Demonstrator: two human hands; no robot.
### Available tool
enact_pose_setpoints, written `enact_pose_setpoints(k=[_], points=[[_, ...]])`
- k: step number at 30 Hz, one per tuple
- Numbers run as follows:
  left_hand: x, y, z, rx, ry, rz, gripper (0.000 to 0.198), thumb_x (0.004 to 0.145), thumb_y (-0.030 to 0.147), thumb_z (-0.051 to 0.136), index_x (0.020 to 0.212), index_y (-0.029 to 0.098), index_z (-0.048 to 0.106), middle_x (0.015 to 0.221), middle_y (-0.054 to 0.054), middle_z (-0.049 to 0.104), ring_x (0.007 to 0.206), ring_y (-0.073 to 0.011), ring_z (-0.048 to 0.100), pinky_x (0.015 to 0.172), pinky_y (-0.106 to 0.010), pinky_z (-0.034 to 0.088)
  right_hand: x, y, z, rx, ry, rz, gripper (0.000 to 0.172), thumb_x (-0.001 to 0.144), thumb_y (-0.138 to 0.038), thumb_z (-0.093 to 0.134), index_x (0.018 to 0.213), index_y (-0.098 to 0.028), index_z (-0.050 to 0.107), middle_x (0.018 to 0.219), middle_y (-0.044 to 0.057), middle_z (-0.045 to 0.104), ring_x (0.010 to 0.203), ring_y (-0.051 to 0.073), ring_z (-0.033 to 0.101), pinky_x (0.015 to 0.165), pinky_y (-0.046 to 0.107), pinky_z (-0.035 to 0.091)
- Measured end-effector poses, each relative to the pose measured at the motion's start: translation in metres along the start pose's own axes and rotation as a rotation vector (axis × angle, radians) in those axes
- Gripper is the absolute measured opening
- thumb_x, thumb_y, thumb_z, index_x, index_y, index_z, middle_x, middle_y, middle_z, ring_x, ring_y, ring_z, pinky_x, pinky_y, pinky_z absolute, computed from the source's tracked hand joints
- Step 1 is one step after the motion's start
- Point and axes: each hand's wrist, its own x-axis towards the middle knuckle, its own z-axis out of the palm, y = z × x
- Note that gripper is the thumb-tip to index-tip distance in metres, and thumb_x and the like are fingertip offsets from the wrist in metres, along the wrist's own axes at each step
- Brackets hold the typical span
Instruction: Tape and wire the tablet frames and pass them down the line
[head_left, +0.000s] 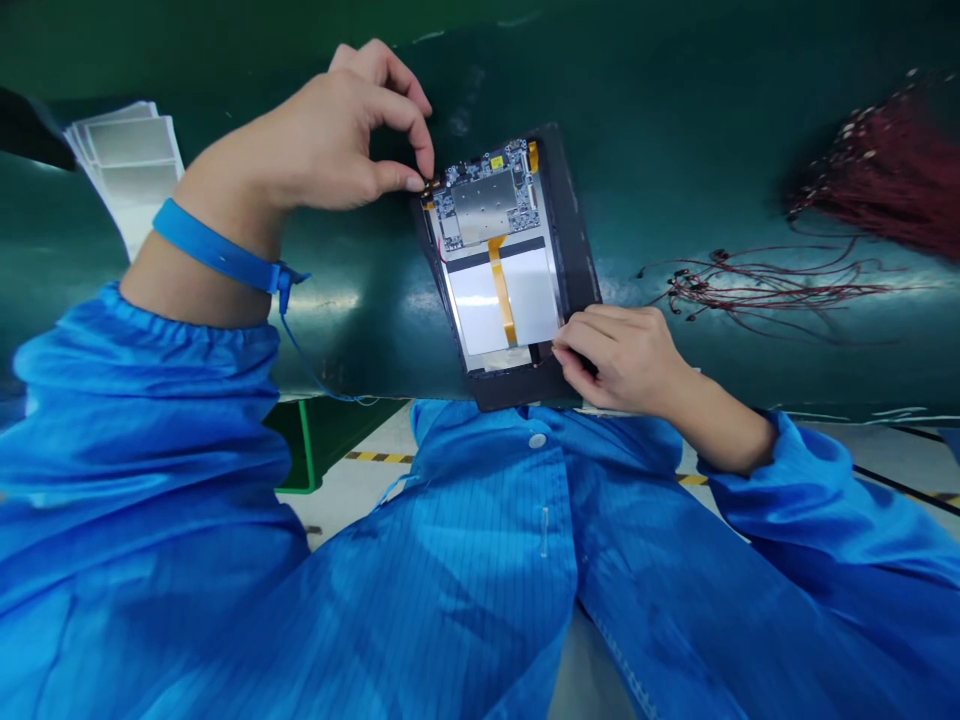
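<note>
Opened tablet (493,262) on a black pad (579,240), between both hands: under left hand's (360,135) thumb and index tips, close together at its upper-left corner; against right hand's (626,355) curled fingers at its lower-right edge. Cannot tell whether pinching anything.

Under and around the left fingers (409,118) and right fingers (600,340), a dark green, glossy bench top (675,110). Directly on it, between those fingers: 1 flat, black, rectangular panel (576,220). Rightward of the right fingers: 1 loose bunch of thin, dark-red wires (750,288); farther off, 1 thicker, dark-red wire heap (896,180). Well left of the left fingers: 1 fanned stack of silvery-white, rectangular sheets (135,165).
</note>
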Motion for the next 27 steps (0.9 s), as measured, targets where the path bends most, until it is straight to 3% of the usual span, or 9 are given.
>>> enact_pose_setpoints(k=[6,11,16,23,27], points=[[-0.001,0.003,-0.003,-0.012,-0.014,-0.011,0.099,0.071,0.110,0.047,0.098,0.019,0.076,0.132,-0.008,0.054,0.142,-0.0412,0.047,0.122,-0.066,0.033,0.000,0.000,-0.001,0.005,-0.006,0.004,0.010,0.096,-0.016,0.057,0.089,-0.019,0.063,0.081,0.002,0.070,0.074,0.018,0.057,0.064,0.033,0.033],[0.002,0.000,0.002,-0.032,0.001,-0.017,0.088,0.075,0.104,0.055,0.095,0.021,0.077,0.131,-0.008,0.049,0.145,-0.0387,0.043,0.127,-0.062,0.030,0.000,-0.001,-0.001,0.005,-0.007,0.002,0.010,0.096,-0.015,0.058,0.089,-0.019,0.064,0.081,0.003,0.070,0.074,0.018,0.057,0.064,0.033,0.034],[-0.020,-0.005,0.011,-0.084,0.185,-0.035,0.068,0.087,0.088,0.063,0.090,0.021,0.074,0.129,-0.010,0.050,0.142,-0.0321,0.047,0.127,-0.055,0.037,0.002,-0.001,-0.002,0.008,0.006,0.001,0.012,0.097,-0.016,0.057,0.089,-0.019,0.064,0.081,0.002,0.071,0.073,0.017,0.058,0.064,0.032,0.035],[-0.077,-0.044,-0.003,-0.093,0.427,-0.372,0.050,0.081,0.061,0.077,0.098,0.015,0.072,0.122,-0.011,0.059,0.125,-0.0324,0.060,0.111,-0.058,0.050,0.002,-0.002,-0.002,0.008,0.005,0.007,0.011,0.095,-0.014,0.058,0.089,-0.019,0.065,0.079,0.002,0.070,0.073,0.018,0.061,0.063,0.033,0.038],[-0.075,-0.031,-0.001,-0.004,0.414,-0.357,0.025,0.087,0.043,0.077,0.098,0.020,0.073,0.124,-0.006,0.062,0.130,-0.0303,0.059,0.124,-0.057,0.040,0.001,-0.002,-0.001,0.011,0.009,0.011,0.012,0.097,-0.016,0.057,0.090,-0.019,0.065,0.079,0.002,0.071,0.074,0.018,0.062,0.063,0.033,0.039]])
